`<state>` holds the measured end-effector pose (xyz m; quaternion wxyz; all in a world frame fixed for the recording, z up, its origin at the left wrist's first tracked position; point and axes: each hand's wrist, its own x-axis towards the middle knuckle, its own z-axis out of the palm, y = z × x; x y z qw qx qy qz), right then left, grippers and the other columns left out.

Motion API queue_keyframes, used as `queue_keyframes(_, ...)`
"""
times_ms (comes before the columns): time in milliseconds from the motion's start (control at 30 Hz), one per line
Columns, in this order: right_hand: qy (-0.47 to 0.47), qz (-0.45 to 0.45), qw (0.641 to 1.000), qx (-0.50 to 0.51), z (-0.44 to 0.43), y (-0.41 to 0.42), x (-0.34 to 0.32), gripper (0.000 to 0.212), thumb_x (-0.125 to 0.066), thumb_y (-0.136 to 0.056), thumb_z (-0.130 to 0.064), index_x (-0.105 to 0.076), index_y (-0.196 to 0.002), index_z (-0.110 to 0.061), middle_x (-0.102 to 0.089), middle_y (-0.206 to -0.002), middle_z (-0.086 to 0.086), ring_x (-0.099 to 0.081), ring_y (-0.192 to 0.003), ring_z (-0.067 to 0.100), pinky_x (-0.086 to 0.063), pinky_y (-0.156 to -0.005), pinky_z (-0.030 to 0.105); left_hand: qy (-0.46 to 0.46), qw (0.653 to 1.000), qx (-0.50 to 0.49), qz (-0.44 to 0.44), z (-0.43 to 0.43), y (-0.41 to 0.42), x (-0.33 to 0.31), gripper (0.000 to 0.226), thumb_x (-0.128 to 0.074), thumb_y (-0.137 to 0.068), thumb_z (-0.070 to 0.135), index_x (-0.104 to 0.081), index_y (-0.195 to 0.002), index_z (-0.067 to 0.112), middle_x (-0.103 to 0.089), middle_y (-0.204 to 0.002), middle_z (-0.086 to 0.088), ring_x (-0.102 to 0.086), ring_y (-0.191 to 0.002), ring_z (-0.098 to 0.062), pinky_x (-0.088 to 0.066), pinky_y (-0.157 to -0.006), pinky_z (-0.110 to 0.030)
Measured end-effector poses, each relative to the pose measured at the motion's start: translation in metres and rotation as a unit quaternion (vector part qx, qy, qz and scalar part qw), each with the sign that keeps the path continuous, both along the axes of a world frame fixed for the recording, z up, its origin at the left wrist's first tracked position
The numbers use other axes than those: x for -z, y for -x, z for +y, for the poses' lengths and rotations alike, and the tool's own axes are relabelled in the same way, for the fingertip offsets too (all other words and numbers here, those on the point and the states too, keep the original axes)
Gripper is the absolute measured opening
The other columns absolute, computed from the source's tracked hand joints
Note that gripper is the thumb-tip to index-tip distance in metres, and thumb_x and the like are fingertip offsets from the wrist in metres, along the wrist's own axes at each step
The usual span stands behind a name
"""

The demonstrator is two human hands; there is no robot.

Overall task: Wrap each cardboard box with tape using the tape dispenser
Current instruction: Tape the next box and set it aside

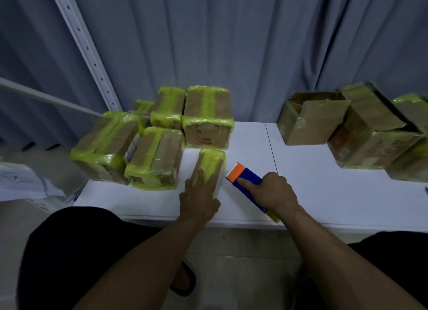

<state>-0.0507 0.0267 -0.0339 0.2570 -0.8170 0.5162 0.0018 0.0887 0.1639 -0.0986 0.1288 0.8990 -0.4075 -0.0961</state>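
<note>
Both arms are bare and reach forward over the near edge of the bench [324,198]. The left forearm [143,263] comes in from 7 o'clock and points toward 1 o'clock, with a straight wrist. The left grip [199,198] lies palm down, its fingers [203,179] straight and close together, flat on top of a small box [212,160]. The right forearm [335,251] comes in from 5 o'clock and points toward 11 o'clock. The right grip [271,191], near the left one at its 3 o'clock but apart from it, is curled round the tape dispenser [249,174], knuckles up, one finger stretched along its side toward 10 o'clock.
</note>
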Motion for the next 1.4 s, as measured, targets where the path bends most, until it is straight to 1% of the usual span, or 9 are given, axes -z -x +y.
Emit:
queue_keyframes(233,-0.041,-0.050,0.998,0.019,-0.027,-0.033,0.000,0.066,-0.064,-0.083,-0.073,-0.052,-0.107,-0.013,-0.061,-0.099,0.004,-0.063,-0.086,0.024,-0.048,-0.068,0.032,0.029,0.996,0.006,-0.084,-0.012,-0.027,0.019,0.083,-0.051,-0.093,0.061,-0.012,-0.159,0.029,-0.009,-0.166,-0.002,-0.009,-0.152,-0.034,-0.020,-0.118,-0.059)
queue_keyframes(333,-0.041,-0.061,0.997,0.017,-0.033,-0.048,0.003,0.066,-0.064,-0.084,-0.072,-0.053,-0.108,-0.011,-0.062,-0.100,0.005,-0.062,-0.085,0.023,-0.046,-0.066,0.031,0.038,0.988,0.098,-0.115,-0.007,-0.027,0.024,0.064,-0.056,-0.094,0.052,-0.040,-0.150,0.025,-0.031,-0.160,-0.001,-0.019,-0.150,-0.028,-0.027,-0.117,-0.055)
queue_keyframes(500,-0.060,-0.101,0.993,0.013,-0.031,-0.066,0.004,0.069,-0.065,-0.083,-0.073,-0.058,-0.105,-0.008,-0.066,-0.099,0.008,-0.064,-0.084,0.024,-0.044,-0.060,0.027,0.049,0.977,0.106,-0.180,-0.004,-0.044,0.037,0.054,-0.083,-0.076,0.018,-0.067,-0.127,0.020,-0.061,-0.136,-0.003,-0.055,-0.128,-0.034,-0.049,-0.096,-0.052)
queue_keyframes(567,-0.069,-0.114,0.991,0.015,-0.030,-0.067,-0.002,0.068,-0.063,-0.085,-0.072,-0.059,-0.106,-0.007,-0.065,-0.096,0.007,-0.064,-0.083,0.023,-0.041,-0.057,0.026,0.023,0.981,0.090,-0.169,-0.005,-0.052,0.033,0.058,-0.078,-0.082,0.021,-0.058,-0.137,0.020,-0.053,-0.146,-0.002,-0.046,-0.136,-0.035,-0.043,-0.103,-0.055)
queue_keyframes(667,-0.073,-0.135,0.988,0.022,-0.028,-0.062,-0.016,0.069,-0.063,-0.086,-0.072,-0.060,-0.107,-0.006,-0.065,-0.097,0.006,-0.064,-0.083,0.022,-0.038,-0.053,0.024,-0.052,0.990,0.099,-0.089,-0.009,-0.054,0.021,0.069,-0.044,-0.102,0.045,-0.012,-0.159,0.021,-0.008,-0.166,0.001,0.001,-0.153,-0.028,-0.006,-0.121,-0.054)
queue_keyframes(733,-0.075,-0.147,0.986,0.021,-0.027,-0.054,-0.027,0.068,-0.062,-0.086,-0.072,-0.060,-0.104,-0.007,-0.064,-0.093,0.005,-0.063,-0.080,0.020,-0.039,-0.053,0.024,-0.050,0.995,0.085,-0.023,-0.010,-0.053,0.005,0.074,-0.033,-0.102,0.054,0.001,-0.159,0.020,0.004,-0.166,0.005,0.012,-0.152,-0.022,0.006,-0.120,-0.053)
queue_keyframes(867,-0.069,-0.174,0.981,0.045,-0.032,-0.025,-0.056,0.070,-0.058,-0.083,-0.080,-0.060,-0.091,-0.010,-0.065,-0.088,0.005,-0.065,-0.083,0.022,-0.047,-0.065,0.029,0.036,0.990,0.129,-0.047,-0.018,-0.045,-0.043,0.068,-0.044,-0.102,0.045,-0.018,-0.157,0.016,-0.015,-0.165,0.000,-0.004,-0.153,-0.020,-0.012,-0.122,-0.050)
queue_keyframes(1133,-0.052,-0.273,0.949,0.147,-0.073,0.062,-0.108,0.061,-0.054,-0.090,-0.075,-0.067,-0.100,-0.016,-0.065,-0.103,0.007,-0.063,-0.101,0.030,-0.049,-0.086,0.037,0.175,0.946,0.255,-0.095,-0.098,0.026,-0.136,0.045,-0.049,-0.101,0.024,-0.048,-0.145,0.020,-0.037,-0.156,0.003,-0.030,-0.145,-0.020,-0.022,-0.120,-0.032)
queue_keyframes(1400,-0.059,-0.324,0.911,0.250,-0.159,0.109,-0.110,0.056,-0.052,-0.098,-0.063,-0.062,-0.096,-0.008,-0.065,-0.103,0.014,-0.057,-0.090,0.030,-0.042,-0.078,0.034,0.139,0.957,0.246,-0.058,-0.215,0.071,-0.168,0.055,-0.058,-0.096,0.028,-0.041,-0.148,0.020,-0.035,-0.156,0.001,-0.030,-0.143,-0.023,-0.033,-0.113,-0.037)
